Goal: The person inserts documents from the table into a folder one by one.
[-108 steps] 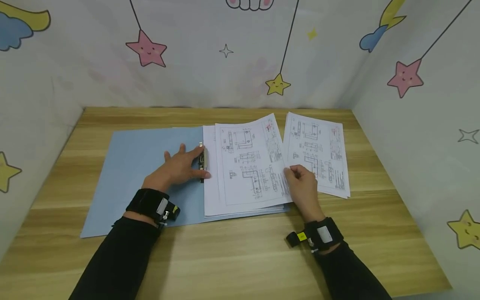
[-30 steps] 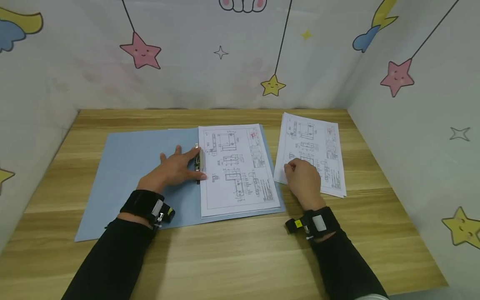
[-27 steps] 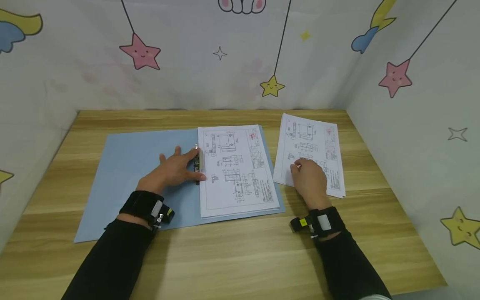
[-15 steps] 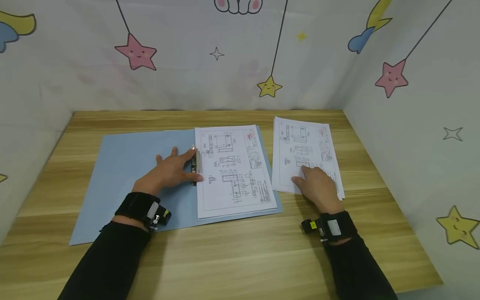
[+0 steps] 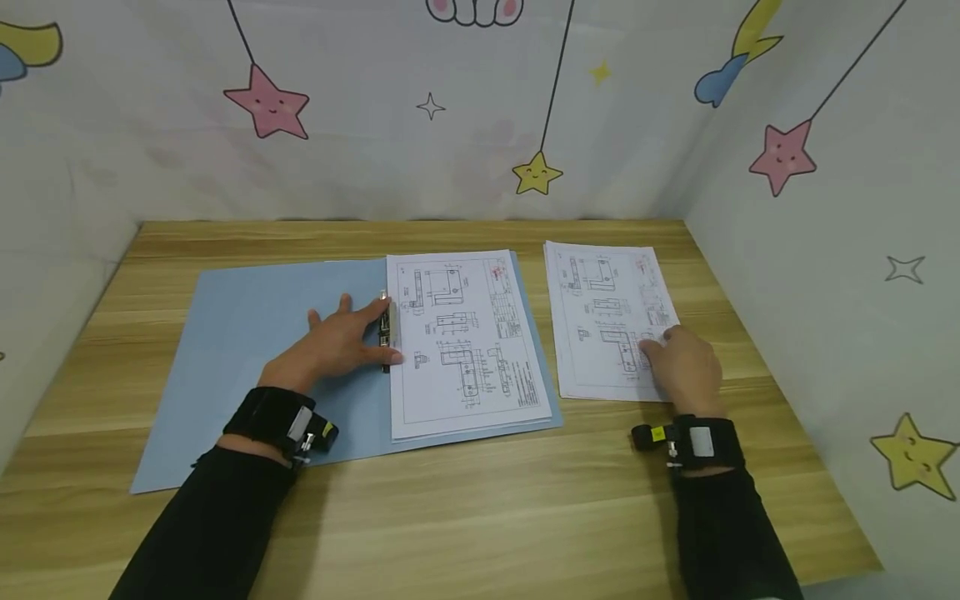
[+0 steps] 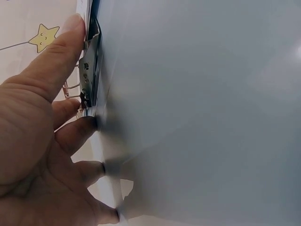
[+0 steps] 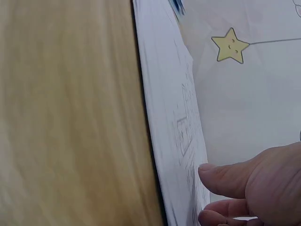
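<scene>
In the head view my left hand [image 5: 333, 346] lies spread on the open blue folder [image 5: 240, 317]. Its thumb and index finger touch the edge of the papers by the metal binder clip [image 5: 385, 333]. The left wrist view shows that clip from the side, with the thumb along it. Sheets with technical drawings [image 5: 480, 375] lie flat on the folder's right half. My right hand [image 5: 686, 371] pinches the right edge of a separate stack of drawing sheets [image 5: 585, 358], thumb on top. Its other fingertips are partly hidden in the head view.
The folder and the loose stack lie side by side on a wooden table [image 5: 465, 500], a narrow strip of wood between them. Pale walls with star pictures [image 5: 266, 102] stand behind and to the right.
The right hand let go of the folder's top sheet, which now lies flat. It moved right onto the loose stack, which has turned straighter. The left hand has stayed at the clip.
</scene>
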A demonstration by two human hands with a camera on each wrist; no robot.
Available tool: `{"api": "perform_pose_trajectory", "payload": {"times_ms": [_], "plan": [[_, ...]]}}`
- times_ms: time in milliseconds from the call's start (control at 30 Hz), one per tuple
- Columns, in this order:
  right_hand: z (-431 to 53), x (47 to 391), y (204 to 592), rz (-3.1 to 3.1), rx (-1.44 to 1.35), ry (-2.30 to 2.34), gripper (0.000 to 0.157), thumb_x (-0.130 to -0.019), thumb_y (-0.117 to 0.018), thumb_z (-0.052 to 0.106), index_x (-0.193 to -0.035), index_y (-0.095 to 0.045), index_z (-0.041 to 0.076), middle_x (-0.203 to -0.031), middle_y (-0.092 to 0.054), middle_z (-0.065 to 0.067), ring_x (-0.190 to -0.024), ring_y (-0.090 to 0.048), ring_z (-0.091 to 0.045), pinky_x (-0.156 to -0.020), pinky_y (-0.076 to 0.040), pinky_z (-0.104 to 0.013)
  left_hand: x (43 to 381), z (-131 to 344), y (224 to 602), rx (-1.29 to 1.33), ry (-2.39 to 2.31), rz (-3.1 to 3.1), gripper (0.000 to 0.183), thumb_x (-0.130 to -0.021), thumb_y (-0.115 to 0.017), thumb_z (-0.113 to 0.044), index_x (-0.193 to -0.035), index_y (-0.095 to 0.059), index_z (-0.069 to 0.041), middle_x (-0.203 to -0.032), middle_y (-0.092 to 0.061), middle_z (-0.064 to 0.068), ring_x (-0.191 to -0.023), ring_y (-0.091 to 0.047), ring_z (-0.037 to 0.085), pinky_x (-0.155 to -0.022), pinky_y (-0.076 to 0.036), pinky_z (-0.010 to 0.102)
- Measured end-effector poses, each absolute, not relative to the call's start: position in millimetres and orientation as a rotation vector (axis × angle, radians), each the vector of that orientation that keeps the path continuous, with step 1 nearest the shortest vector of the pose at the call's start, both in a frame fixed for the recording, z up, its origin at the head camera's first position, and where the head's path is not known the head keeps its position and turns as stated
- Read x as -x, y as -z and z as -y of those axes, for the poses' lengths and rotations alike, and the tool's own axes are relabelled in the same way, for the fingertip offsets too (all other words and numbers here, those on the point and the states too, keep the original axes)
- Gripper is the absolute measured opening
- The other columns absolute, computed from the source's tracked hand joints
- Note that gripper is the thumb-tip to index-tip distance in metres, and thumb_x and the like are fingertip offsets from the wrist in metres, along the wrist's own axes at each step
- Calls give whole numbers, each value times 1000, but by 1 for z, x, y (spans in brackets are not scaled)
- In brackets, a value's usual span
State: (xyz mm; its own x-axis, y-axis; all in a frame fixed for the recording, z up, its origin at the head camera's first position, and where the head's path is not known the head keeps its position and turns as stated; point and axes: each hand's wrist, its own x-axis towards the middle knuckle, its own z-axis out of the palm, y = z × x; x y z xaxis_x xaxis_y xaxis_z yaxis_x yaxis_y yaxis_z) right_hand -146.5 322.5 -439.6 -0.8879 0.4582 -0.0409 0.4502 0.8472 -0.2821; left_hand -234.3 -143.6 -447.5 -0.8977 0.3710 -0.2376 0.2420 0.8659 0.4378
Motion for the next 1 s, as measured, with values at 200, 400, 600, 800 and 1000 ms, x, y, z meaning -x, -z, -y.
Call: {"api": "perform_pose_trajectory", "payload": {"times_ms": [200, 400, 600, 800, 1000], "plan": [[-337, 141, 438, 2959, 902, -424, 51, -83, -50, 45, -88, -59, -4, -72, -57, -18, -55, -50, -26, -39, -37, -36, 235, 145, 449, -452, -576, -2727, 105, -58, -58, -72, -143, -14, -28, -148, -27, 14, -134, 4, 43, -97, 7, 76], [-344, 141, 439, 2887, 929, -475, 38, -83, -54, 35, -84, -64, -2, -76, -61, -18, -60, -51, -28, -42, -37, -37, 236, 144, 449, -457, -572, -2726, 105, -58, -57, -73, -143, -14, -29, -149, -26, 15, -134, 4, 43, -97, 7, 77], [-352, 140, 440, 2823, 1020, -494, 34, -85, -53, 28, -100, -63, 0, -92, -64, -22, -73, -52, -31, -52, -37, -39, 236, 143, 449, -459, -576, -2722, 105, -58, -57, -73, -143, -14, -29, -148, -27, 15, -134, 4, 43, -97, 7, 77], [-353, 137, 436, 2698, 937, -475, 40, -87, -49, 34, -105, -65, 3, -92, -67, -20, -73, -54, -29, -51, -37, -38, 235, 144, 448, -451, -576, -2720, 105, -59, -57, -72, -143, -13, -29, -148, -29, 15, -135, 5, 42, -98, 7, 76], [-352, 135, 423, 2560, 922, -789, 51, -87, -42, 47, -118, -59, 10, -104, -65, -14, -83, -56, -24, -56, -43, -32, 234, 143, 445, -455, -578, -2715, 105, -59, -57, -72, -143, -13, -28, -147, -30, 16, -134, 5, 43, -98, 7, 76]]}}
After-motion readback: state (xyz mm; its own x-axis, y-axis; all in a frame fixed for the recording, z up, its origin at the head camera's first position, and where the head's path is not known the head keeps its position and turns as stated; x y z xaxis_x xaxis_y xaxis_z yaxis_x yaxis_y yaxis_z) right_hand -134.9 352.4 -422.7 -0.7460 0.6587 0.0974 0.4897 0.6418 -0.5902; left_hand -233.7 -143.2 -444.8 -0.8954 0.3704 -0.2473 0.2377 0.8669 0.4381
